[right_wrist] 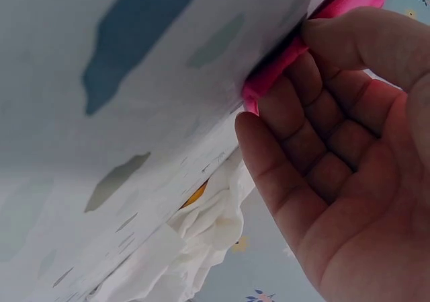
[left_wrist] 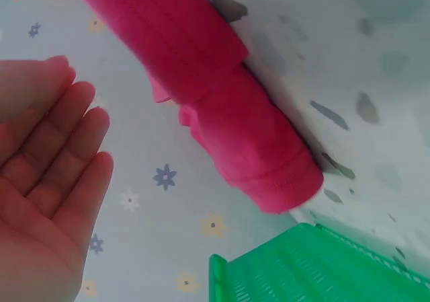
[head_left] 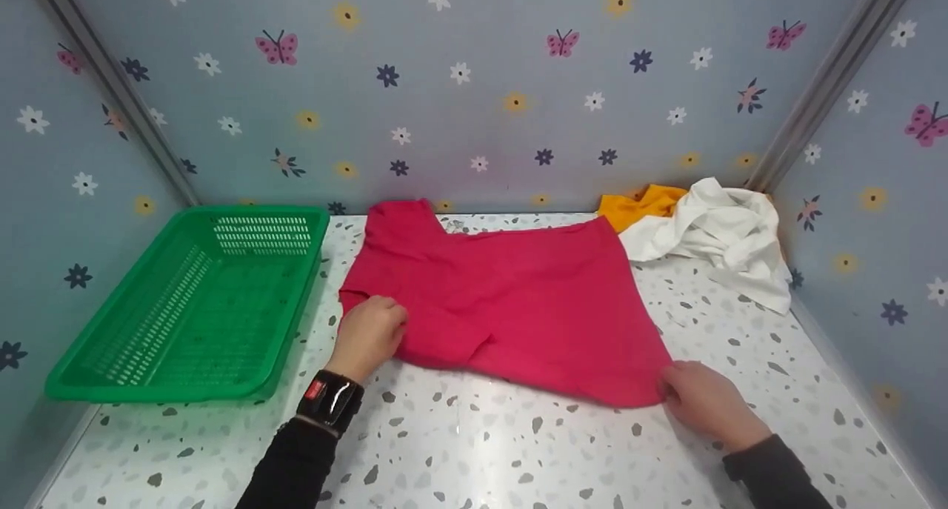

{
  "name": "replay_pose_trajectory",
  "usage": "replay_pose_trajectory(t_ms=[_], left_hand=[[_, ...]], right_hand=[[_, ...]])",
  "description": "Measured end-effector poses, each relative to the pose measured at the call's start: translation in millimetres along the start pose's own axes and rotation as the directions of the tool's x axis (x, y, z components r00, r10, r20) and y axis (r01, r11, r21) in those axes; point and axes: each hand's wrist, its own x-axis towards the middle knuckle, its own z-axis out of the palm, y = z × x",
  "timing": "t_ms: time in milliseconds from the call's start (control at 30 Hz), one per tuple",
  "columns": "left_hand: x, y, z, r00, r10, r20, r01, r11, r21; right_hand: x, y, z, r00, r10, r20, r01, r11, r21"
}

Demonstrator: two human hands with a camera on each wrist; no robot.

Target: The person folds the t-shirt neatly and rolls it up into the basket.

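Observation:
A crimson T-shirt [head_left: 533, 301] lies spread on the speckled table, part of it folded over at the left end. My right hand [head_left: 703, 401] pinches its near right corner between thumb and curled fingers. In the right wrist view, the shirt's edge [right_wrist: 275, 73] runs between the thumb and fingers of that hand [right_wrist: 349, 154]. Over the shirt's left end is my left hand [head_left: 370, 335]. The left wrist view shows this hand [left_wrist: 50, 161] with fingers nearly straight and no cloth in it, the shirt's sleeve [left_wrist: 255, 140] beyond.
A green plastic basket [head_left: 185, 399] stands left of the shirt, nothing inside it. At the back right, a crumpled white cloth [head_left: 729, 227] lies beside an orange cloth [head_left: 641, 205]. Patterned walls [head_left: 474, 124] close off the back and both sides.

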Motion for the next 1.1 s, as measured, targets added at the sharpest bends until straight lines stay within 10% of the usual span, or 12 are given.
replay_pose_trajectory(t_ms=[333,1100], left_hand=[[-34.0,-5.2,4.6,0.995,0.013,0.095,-0.018,0.998,0.060],[-14.2,-26.5,18.6,0.983,-0.024,0.183,0.001,0.992,0.126]], right_hand=[[1,1,2,1.000,-0.002,0.017,0.002,1.000,-0.019],[0,1,2,1.000,0.013,0.016,-0.014,1.000,0.013]])
